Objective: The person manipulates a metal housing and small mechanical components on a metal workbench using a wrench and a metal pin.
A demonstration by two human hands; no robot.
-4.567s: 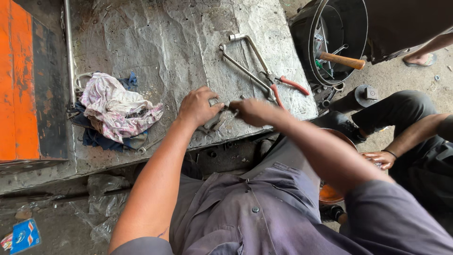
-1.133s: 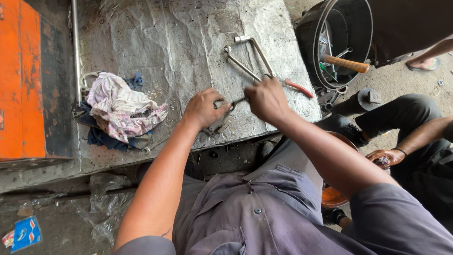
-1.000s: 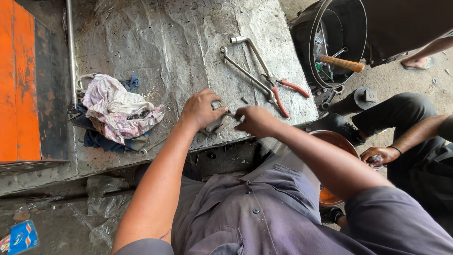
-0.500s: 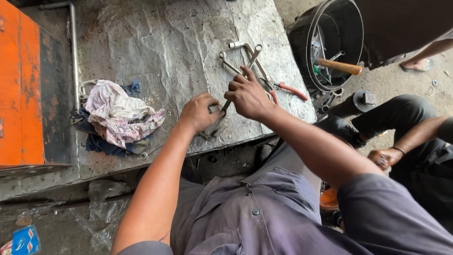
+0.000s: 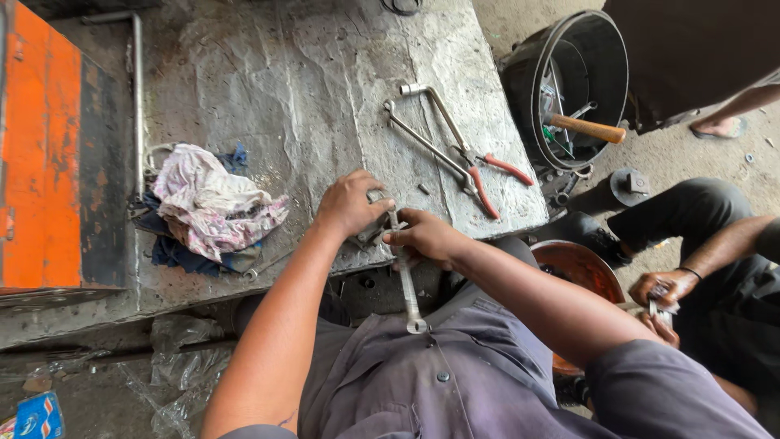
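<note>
At the near edge of the metal-clad bench (image 5: pixel 325 97), the left hand (image 5: pixel 348 203) clamps a small metal part (image 5: pixel 372 232) (mostly hidden); the right hand (image 5: pixel 424 237) is wrapped around a steel spanner (image 5: pixel 404 272), likely stiff, heavy, greasy, best gripped mid-shank.

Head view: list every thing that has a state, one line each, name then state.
Left hand: pressed on a small metal part at the bench edge.
Right hand: closed around the long steel spanner, grip near its upper end.
Red-handled pliers: lying on the bench, handles spread.
Pale crumpled rag: bunched in a heap.
Black round tub: open, tools inside.
</note>
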